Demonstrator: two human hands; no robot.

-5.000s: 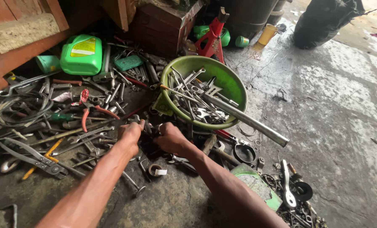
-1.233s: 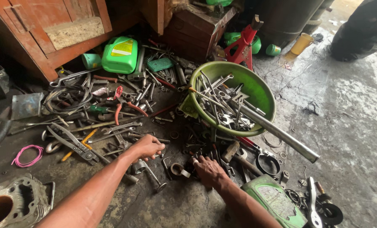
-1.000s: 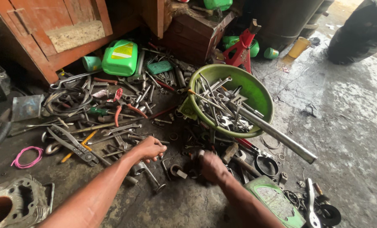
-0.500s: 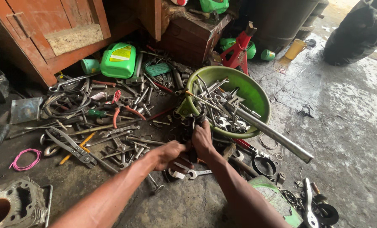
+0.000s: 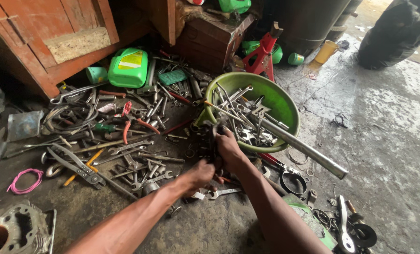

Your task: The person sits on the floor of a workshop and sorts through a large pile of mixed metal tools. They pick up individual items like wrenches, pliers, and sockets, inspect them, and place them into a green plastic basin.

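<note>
As we lift a dark bunch of tools [image 5: 211,136] at the near-left rim of the green basin [image 5: 285,101], sorting is under way.
Our right hand [image 5: 228,146] is closed around the bunch; our left hand [image 5: 201,173], just nearer than the basin, curls underneath, its grip unclear. Next, we judge, comes a steady carry over that rim.

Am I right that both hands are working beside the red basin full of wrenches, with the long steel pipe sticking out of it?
Not quite: the basin is green, not red. The head view shows it full of wrenches, with the long steel pipe sticking out over its rim. The left hand and right hand are both working just beside it.
</note>
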